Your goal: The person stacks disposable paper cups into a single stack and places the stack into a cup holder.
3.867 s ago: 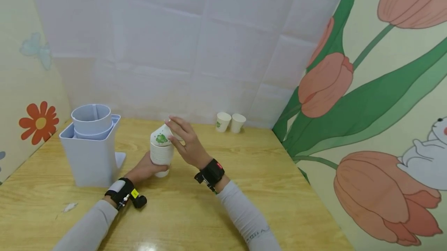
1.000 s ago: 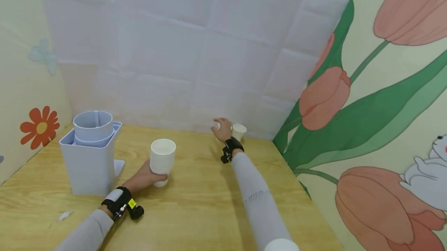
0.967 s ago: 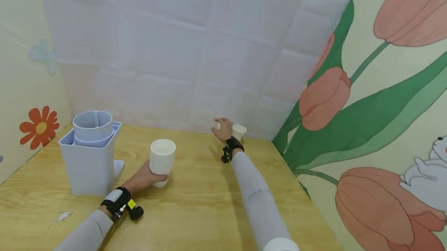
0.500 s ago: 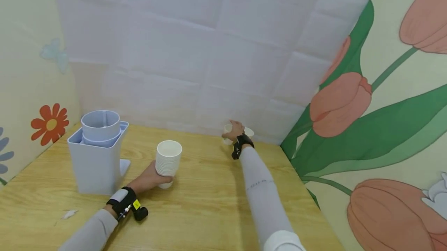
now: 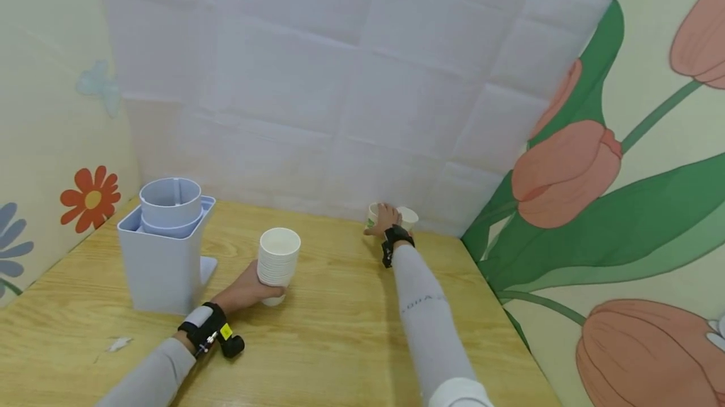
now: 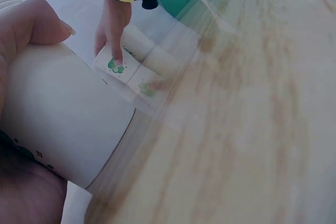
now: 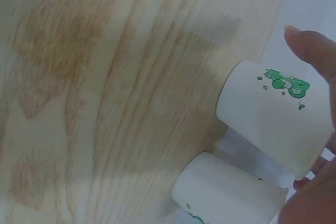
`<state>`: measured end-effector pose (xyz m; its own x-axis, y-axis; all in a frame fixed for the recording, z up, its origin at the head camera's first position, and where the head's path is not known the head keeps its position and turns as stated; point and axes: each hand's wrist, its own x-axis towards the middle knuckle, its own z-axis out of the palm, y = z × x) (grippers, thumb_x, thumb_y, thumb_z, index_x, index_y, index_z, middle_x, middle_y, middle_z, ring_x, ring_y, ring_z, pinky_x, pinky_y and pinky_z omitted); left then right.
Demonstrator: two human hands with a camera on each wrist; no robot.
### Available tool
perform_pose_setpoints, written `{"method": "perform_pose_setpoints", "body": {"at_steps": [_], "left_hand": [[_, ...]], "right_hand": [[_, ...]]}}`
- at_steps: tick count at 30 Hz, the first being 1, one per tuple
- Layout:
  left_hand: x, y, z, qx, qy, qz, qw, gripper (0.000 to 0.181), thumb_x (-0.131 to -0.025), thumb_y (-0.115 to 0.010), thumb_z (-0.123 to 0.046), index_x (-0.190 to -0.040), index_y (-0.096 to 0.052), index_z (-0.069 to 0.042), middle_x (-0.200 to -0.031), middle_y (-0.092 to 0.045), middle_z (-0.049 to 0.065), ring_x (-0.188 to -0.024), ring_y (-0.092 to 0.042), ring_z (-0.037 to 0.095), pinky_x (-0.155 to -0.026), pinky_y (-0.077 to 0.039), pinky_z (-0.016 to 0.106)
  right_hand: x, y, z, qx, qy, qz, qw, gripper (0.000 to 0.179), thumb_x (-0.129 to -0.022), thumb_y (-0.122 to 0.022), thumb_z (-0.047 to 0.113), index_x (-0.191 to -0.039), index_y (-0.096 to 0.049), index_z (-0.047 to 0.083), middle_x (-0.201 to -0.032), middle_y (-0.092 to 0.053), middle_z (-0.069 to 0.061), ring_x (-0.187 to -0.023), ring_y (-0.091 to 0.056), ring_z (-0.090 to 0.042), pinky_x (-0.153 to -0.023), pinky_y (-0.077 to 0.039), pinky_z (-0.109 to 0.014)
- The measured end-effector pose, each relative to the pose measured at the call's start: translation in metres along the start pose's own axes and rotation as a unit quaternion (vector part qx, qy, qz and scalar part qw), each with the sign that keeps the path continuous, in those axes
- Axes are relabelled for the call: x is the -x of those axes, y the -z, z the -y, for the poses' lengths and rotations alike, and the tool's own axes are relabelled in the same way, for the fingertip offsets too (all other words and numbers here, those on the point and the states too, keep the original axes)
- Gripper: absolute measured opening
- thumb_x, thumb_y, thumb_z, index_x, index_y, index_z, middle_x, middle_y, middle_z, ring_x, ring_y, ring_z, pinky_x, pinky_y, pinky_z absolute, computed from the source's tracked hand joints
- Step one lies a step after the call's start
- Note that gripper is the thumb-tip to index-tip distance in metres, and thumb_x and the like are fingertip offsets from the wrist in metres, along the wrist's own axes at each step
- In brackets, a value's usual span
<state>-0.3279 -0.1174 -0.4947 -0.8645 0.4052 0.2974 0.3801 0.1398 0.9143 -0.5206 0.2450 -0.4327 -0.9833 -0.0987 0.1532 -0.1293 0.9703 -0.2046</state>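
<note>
My left hand [image 5: 249, 287] grips a tall stack of nested white paper cups [image 5: 279, 259], held mouth up at the middle of the table; its thumb crosses the lower part. In the left wrist view, the lowest cup [image 6: 68, 114] fills the left side. At the back of the table my right hand [image 5: 386, 219] holds the left one of two upright paper cups [image 7: 273, 114], thumb on the near side and fingers around the far side. The print on that cup is green. Its neighbour, another paper cup [image 5: 408, 217], stands close beside it on the right.
A pale blue square bin [image 5: 161, 272] with round blue containers [image 5: 170, 202] in its top stands on the left of the wooden table [image 5: 334, 331]. A small white scrap [image 5: 119, 344] lies near it. A white sheet [image 5: 283, 92] hangs behind.
The right hand has left the stack, gone to the back right, and closed on the left cup there. The tilted cup no longer shows atop the stack. The left hand keeps its grip.
</note>
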Motion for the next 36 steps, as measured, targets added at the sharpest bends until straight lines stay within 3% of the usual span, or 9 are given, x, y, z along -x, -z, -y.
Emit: {"method": "perform_pose_setpoints", "body": {"at_steps": [5,12,17,24,29,36], "left_hand": [[0.0,0.001,0.0,0.0,0.001,0.005,1.0,0.071,-0.079,-0.079,-0.007,-0.138,-0.042,0.007,-0.128,-0.059,0.022,-0.116,-0.056,0.029,-0.103,-0.043,0.048],[-0.003,0.002,-0.002,0.002,0.001,0.001,1.0,0.07,-0.079,-0.078,-0.006,-0.137,-0.042,0.007,-0.127,-0.059,0.022,-0.115,-0.057,0.03,-0.103,-0.043,0.049],[-0.004,0.001,0.0,0.007,0.001,0.003,1.0,0.07,-0.08,-0.078,-0.005,-0.139,-0.042,0.006,-0.129,-0.058,0.022,-0.118,-0.056,0.032,-0.104,-0.042,0.05],[-0.002,0.002,0.003,-0.005,-0.01,0.0,0.9999,0.069,-0.079,-0.079,-0.006,-0.136,-0.044,0.008,-0.126,-0.06,0.023,-0.115,-0.058,0.029,-0.103,-0.043,0.047],[-0.003,0.003,0.001,-0.007,-0.012,-0.004,0.9999,0.068,-0.078,-0.079,-0.007,-0.135,-0.045,0.008,-0.124,-0.061,0.023,-0.112,-0.058,0.026,-0.1,-0.045,0.044],[-0.001,0.0,0.0,-0.006,-0.009,-0.001,0.9999,0.069,-0.078,-0.079,-0.007,-0.136,-0.044,0.009,-0.126,-0.06,0.023,-0.113,-0.058,0.029,-0.1,-0.045,0.045]], "right_hand": [[0.003,0.003,0.01,-0.035,0.005,-0.024,0.9991,0.081,-0.09,-0.076,0.035,-0.15,-0.039,-0.005,-0.151,-0.04,-0.031,-0.142,-0.033,-0.049,-0.119,-0.022,-0.06],[0.009,0.005,0.025,-0.016,0.014,-0.041,0.9989,0.065,-0.101,-0.061,0.031,-0.151,-0.039,-0.003,-0.151,-0.04,-0.032,-0.14,-0.037,-0.048,-0.119,-0.026,-0.057],[0.023,0.007,0.04,-0.046,0.002,-0.045,0.9979,0.061,-0.101,-0.06,0.024,-0.151,-0.038,-0.004,-0.151,-0.037,-0.033,-0.14,-0.035,-0.05,-0.118,-0.027,-0.056],[0.035,-0.001,0.048,-0.163,0.01,-0.061,0.9847,0.062,-0.096,-0.06,0.017,-0.148,-0.037,-0.008,-0.151,-0.03,-0.035,-0.141,-0.029,-0.051,-0.114,-0.033,-0.056],[0.042,-0.008,0.052,-0.179,0.019,-0.09,0.9795,0.058,-0.096,-0.062,0.023,-0.142,-0.04,-0.005,-0.146,-0.034,-0.032,-0.133,-0.035,-0.051,-0.105,-0.04,-0.057],[0.061,-0.013,0.065,-0.182,-0.01,-0.091,0.9791,0.056,-0.101,-0.058,0.034,-0.142,-0.042,-0.001,-0.144,-0.036,-0.027,-0.131,-0.037,-0.05,-0.099,-0.044,-0.06]]}}
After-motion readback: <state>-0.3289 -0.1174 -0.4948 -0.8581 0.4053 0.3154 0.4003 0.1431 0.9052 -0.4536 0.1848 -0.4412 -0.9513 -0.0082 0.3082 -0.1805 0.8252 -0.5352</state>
